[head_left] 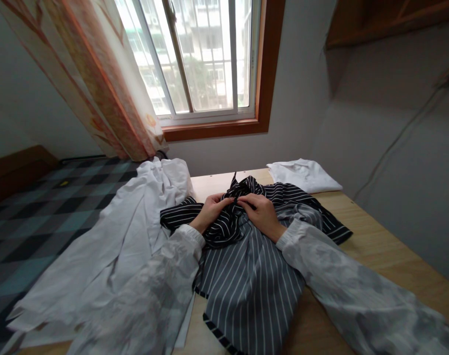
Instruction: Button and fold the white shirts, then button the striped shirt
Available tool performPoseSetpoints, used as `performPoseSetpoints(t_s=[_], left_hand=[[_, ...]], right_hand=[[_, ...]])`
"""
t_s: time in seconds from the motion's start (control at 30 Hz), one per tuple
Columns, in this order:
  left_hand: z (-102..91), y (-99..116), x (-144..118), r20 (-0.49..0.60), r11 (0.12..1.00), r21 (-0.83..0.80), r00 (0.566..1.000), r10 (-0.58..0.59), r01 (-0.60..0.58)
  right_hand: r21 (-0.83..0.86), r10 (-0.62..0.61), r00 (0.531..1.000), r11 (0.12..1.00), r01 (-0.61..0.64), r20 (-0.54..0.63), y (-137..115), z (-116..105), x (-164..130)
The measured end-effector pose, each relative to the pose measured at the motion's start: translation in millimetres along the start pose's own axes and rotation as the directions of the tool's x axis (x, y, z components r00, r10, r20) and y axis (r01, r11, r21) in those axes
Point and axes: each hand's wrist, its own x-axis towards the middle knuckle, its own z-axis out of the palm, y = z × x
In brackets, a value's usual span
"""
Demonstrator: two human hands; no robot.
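Observation:
A dark striped garment [246,276] with thin white stripes lies crumpled across the wooden table [379,251]. My left hand [210,210] and my right hand [261,212] both grip a bunched part of it near its far end, fingertips almost meeting at the middle. Both of my arms wear pale translucent sleeves. The fabric between my fingers is gathered up into a small peak.
A heap of white clothing [117,241] lies to the left, spilling over the table edge. A folded white garment [303,175] sits at the far right of the table. Behind are a window [198,59], a patterned curtain [98,79] and a checked bed cover [35,212].

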Motion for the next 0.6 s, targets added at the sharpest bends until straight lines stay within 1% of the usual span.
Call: performPoseSetpoints(t_s=[0.13, 0.27, 0.37, 0.47, 0.6], left_hand=[[0.5, -1, 1, 0.011, 0.999, 0.027, 1.0, 0.022, -0.022], [3.1, -1, 2, 0.009, 0.997, 0.054, 0.998, 0.061, -0.062], [5.4, 0, 1, 0.02, 0.993, 0.067, 0.995, 0.095, -0.096], [6.1, 1, 0, 0.05, 0.991, 0.078, 0.994, 0.102, -0.106], [5.9, 2, -1, 0.082, 0.989, 0.105, 0.992, 0.097, -0.105]], right_hand=[[-0.035, -0.019, 1.0, 0.999, 0.019, 0.011, -4, -1, 0], [-0.058, -0.006, 1.0, 0.998, 0.007, 0.014, -6, 0, 0], [-0.047, 0.01, 1.0, 0.999, -0.01, 0.006, -3, 1, 0], [-0.049, 0.024, 1.0, 0.998, -0.024, -0.002, 2, 2, -1], [-0.106, -0.01, 1.0, 0.994, 0.012, 0.021, 7, 2, -1]])
